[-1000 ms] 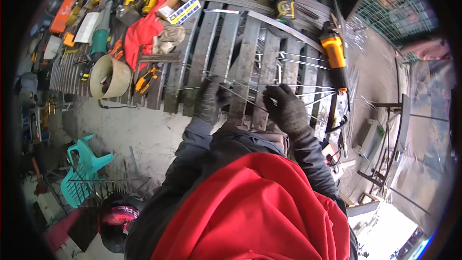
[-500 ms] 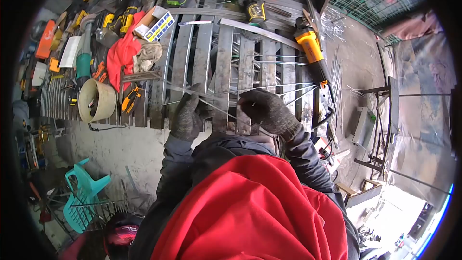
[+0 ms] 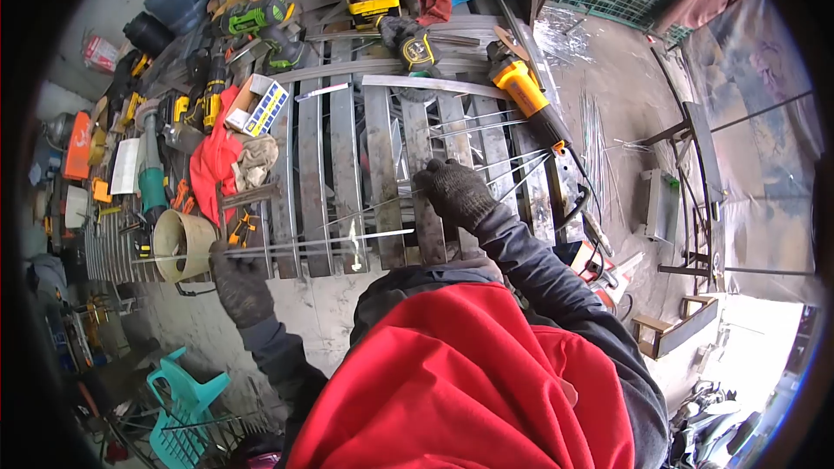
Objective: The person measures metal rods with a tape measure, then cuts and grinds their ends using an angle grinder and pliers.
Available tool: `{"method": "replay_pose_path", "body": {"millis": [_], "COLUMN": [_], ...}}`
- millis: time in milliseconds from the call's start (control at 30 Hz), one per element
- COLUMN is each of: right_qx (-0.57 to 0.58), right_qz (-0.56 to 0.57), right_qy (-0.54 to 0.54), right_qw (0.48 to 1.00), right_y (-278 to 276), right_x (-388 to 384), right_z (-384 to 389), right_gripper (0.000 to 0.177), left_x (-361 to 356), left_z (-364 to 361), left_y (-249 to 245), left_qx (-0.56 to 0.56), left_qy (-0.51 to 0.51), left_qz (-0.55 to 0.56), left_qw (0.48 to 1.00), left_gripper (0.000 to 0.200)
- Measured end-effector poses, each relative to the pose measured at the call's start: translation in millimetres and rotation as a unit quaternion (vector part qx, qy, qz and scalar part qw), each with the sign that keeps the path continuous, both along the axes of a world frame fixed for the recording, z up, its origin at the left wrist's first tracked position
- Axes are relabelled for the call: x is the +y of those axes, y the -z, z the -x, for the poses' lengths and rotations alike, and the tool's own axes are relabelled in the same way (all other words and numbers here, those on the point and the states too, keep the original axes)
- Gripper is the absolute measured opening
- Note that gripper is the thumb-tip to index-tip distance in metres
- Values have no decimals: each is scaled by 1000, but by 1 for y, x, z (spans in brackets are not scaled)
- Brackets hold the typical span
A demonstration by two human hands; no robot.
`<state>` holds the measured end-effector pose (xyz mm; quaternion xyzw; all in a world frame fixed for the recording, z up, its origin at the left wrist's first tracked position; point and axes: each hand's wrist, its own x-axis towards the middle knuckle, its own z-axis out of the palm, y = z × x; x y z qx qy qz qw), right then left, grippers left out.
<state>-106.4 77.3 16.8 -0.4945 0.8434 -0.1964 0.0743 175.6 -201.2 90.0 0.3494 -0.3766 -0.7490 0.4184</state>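
My left hand (image 3: 241, 288), in a dark grey knit glove, is closed around thin metal rods (image 3: 321, 243) near the front left edge of the slatted metal bench (image 3: 376, 139). The rods stretch rightward over the slats and leftward past the beige bucket (image 3: 181, 246). My right hand (image 3: 456, 193), gloved too, is closed over the middle of the bench; a thin rod reaches toward its fingertips, but what they pinch is too small to make out. Right of it, several thin rods (image 3: 519, 172) lie across the slats beside a yellow and black angle grinder (image 3: 526, 95).
A red cloth (image 3: 214, 165), a small box (image 3: 259, 106), a tape measure (image 3: 418, 50) and power tools (image 3: 215, 95) lie on the bench's left and far parts. A turquoise chair (image 3: 185, 399) stands at lower left, a metal frame (image 3: 695, 174) at right.
My left hand has moved far left and toward me, with the rods now stretched out from it. My right hand has shifted slightly left in view. The view has turned, moving the bench items.
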Motion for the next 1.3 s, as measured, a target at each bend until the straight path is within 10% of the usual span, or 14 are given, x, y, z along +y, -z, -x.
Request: {"method": "replay_pose_path", "body": {"millis": [200,533,700,833,933,1000,1200,1300], "right_qx": [52,139,86,68,129,-51,-82,-167], "right_qz": [-43,-5,234,344,450,506,357,387], "right_qy": [-44,-114,-98,-30,-2,79,426,531], "right_qw": [997,984,963,936,883,857,827,735], "right_y": [12,-38,-99,-151,-177,-212,-177,-148], "right_x": [-13,-69,-84,-65,-17,26,166,241], "right_z": [6,-22,-13,20,72,70,63,26], "right_gripper": [21,26,25,30,29,32,38,37], "left_x": [-30,-18,-61,-51,0,9,-75,-89], "left_z": [-53,-35,-95,-82,-21,-6,-5,35], "left_y": [-14,-53,-23,-36,-90,-69,-2,8], "left_qx": [68,20,251,320,19,56,220,118], "left_qy": [21,-158,104,125,-229,-283,166,167], "left_qz": [115,6,59,37,-125,48,128,138], "left_qw": [991,987,961,938,965,956,953,969], "left_gripper": [23,15,12,10,15,36,43,34]}}
